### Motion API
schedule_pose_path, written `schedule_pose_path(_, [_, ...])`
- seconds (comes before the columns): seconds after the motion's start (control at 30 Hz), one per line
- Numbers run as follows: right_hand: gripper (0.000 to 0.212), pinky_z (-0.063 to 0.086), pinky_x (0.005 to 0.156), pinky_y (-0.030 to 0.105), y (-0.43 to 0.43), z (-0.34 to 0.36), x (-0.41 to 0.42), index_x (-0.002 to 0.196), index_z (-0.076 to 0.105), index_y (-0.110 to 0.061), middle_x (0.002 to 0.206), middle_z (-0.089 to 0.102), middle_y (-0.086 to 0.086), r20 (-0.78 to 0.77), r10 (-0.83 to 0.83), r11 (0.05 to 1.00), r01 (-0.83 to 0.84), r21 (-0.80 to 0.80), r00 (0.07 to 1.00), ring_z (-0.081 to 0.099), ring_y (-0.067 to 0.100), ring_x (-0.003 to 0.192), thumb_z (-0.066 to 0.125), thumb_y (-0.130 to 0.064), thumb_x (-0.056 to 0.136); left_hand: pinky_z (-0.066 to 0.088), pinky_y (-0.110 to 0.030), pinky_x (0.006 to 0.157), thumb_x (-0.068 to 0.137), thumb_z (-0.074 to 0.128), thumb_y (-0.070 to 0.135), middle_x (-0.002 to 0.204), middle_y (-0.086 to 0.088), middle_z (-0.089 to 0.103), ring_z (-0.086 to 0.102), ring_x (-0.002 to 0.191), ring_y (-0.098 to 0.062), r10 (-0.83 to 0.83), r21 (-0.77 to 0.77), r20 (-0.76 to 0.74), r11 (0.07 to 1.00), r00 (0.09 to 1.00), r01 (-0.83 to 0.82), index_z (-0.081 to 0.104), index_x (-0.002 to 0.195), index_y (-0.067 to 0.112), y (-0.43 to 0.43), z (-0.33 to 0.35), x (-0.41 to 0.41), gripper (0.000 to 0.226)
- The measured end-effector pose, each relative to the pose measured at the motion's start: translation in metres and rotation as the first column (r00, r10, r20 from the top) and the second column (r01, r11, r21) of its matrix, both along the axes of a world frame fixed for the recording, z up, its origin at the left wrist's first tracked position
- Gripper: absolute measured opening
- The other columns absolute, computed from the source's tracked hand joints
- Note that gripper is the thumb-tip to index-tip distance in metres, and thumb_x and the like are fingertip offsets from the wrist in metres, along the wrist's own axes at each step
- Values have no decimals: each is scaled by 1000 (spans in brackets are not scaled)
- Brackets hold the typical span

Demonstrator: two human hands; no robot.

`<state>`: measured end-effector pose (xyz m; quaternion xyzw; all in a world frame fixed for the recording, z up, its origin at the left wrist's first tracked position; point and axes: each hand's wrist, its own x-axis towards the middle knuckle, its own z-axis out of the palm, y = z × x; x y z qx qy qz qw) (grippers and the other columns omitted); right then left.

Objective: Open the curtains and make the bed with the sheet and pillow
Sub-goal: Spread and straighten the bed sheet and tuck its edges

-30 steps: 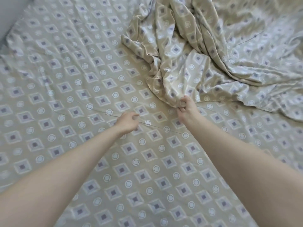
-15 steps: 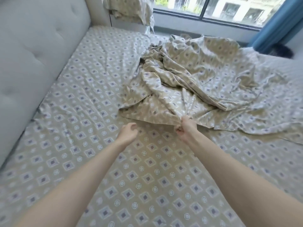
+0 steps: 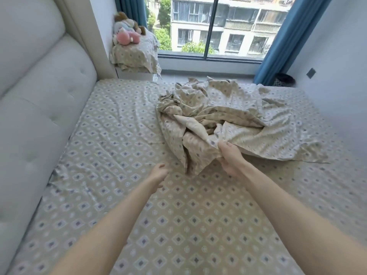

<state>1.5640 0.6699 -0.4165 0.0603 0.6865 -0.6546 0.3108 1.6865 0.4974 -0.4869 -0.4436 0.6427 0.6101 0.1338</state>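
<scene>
A crumpled beige patterned sheet (image 3: 234, 120) lies heaped on the far right half of the bed (image 3: 123, 135), which is covered in matching fabric. My right hand (image 3: 230, 157) grips the sheet's near edge and holds it raised off the mattress. To its left, my left hand (image 3: 158, 174) hovers just over the bed with loosely curled fingers, holding nothing. A pillow (image 3: 135, 54) in the same pattern sits on a stand at the far left by the window. Blue curtains (image 3: 278, 38) hang drawn back at both sides of the window.
A padded grey headboard (image 3: 39, 108) runs along the left side. Soft toys (image 3: 127, 30) rest on the pillow. A dark basket (image 3: 285, 79) stands in the far right corner beside the wall.
My view has lifted from the mattress to the window. My right hand has pulled the sheet's edge up and toward me; my left hand stays near it, holding nothing.
</scene>
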Motion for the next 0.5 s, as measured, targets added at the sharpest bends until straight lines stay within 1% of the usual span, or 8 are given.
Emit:
schedule_pose_path(0.07, [36, 34, 57, 25, 15, 24, 13, 61, 34, -20, 57, 36, -1, -3, -11, 995, 11, -100, 1000, 35, 11, 54, 39, -2, 91, 39, -42, 106, 98, 43, 12, 149, -7, 35, 40, 132, -27, -33, -1, -20, 999, 999, 33, 28, 147, 20, 7, 20, -2, 52])
schedule_pose_path(0.13, [34, 44, 55, 23, 28, 47, 27, 63, 43, -17, 54, 48, -3, -8, 36, 979, -37, -200, 999, 48, 10, 52, 39, -4, 94, 40, -41, 103, 97, 47, 13, 149, -7, 34, 41, 131, -27, -80, -12, -53, 997, 995, 79, 25, 148, 21, 16, 37, -5, 56])
schedule_pose_path(0.2, [29, 50, 52, 23, 39, 67, 40, 70, 48, -15, 57, 52, -1, -18, 91, 962, -93, -259, 996, 54, 10, 52, 40, -6, 96, 44, -38, 92, 95, 53, 16, 146, -7, 37, 48, 118, -25, -122, -26, -91, 992, 988, 120, 23, 148, 20, 25, 52, -9, 61])
schedule_pose_path(0.27, [27, 50, 49, 21, 47, 80, 49, 72, 47, -16, 58, 48, -1, -1, 123, 938, -117, -326, 992, 50, 8, 51, 41, -8, 97, 45, -35, 81, 92, 58, 18, 145, -9, 38, 52, 107, -23, -121, -47, -132, 992, 984, 116, 19, 149, 19, 31, 60, -15, 68])
schedule_pose_path(0.3, [24, 50, 50, 20, 54, 88, 55, 74, 47, -16, 61, 47, -1, 15, 122, 925, -108, -365, 992, 49, 7, 52, 42, -10, 97, 44, -37, 85, 90, 62, 19, 146, -9, 36, 50, 115, -25, -117, -47, -146, 993, 982, 112, 17, 149, 18, 36, 63, -17, 74])
schedule_pose_path(0.37, [15, 50, 48, 18, 64, 100, 67, 79, 50, -15, 64, 46, -1, 65, 107, 882, -65, -467, 992, 49, 6, 52, 50, -13, 94, 38, -43, 101, 85, 69, 24, 151, -8, 28, 36, 134, -29, -115, -67, -160, 992, 980, 106, 11, 150, 16, 44, 63, -18, 87])
schedule_pose_path(0.47, [18, 42, 36, 12, 80, 108, 77, 74, 46, -17, 48, 38, -8, 256, 101, 755, 93, -649, 961, 38, 2, 35, 56, -16, 88, 32, -42, 109, 85, 70, 28, 154, -13, 23, 31, 138, -30, -81, -93, -100, 993, 992, 71, -3, 151, 8, 51, 56, -18, 100])
schedule_pose_path(0.5, [18, 41, 37, 11, 85, 105, 78, 75, 45, -17, 47, 38, -9, 295, 113, 727, 123, -675, 949, 37, 2, 34, 55, -17, 91, 34, -40, 108, 86, 68, 27, 151, -15, 29, 35, 136, -30, -58, -108, -81, 993, 995, 49, 4, 150, 4, 50, 52, -17, 94])
